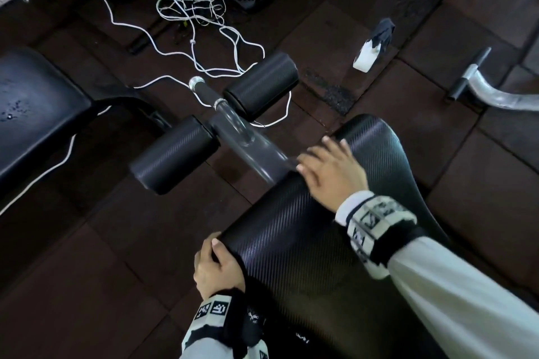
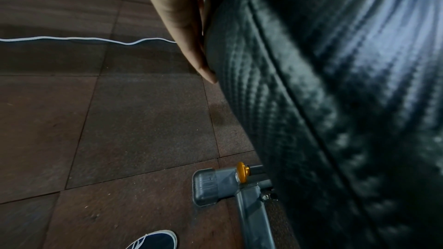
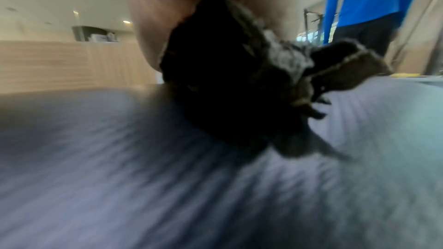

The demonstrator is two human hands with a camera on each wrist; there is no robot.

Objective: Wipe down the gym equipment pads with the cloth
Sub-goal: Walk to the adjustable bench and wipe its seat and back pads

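While your left hand (image 1: 217, 268) hooks the bench pad (image 1: 335, 230) edge to steady it, your right hand (image 1: 332, 173) presses a dark cloth (image 3: 230, 86) beneath its palm onto the pad's far end, fingers spread.

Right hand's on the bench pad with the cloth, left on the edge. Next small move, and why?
Probably sweep the right hand and the dark crumpled cloth under it back along the black textured bench pad toward the left hand, which braces the pad's edge. The hand sits near the pad's far end, so most surface lies nearer.
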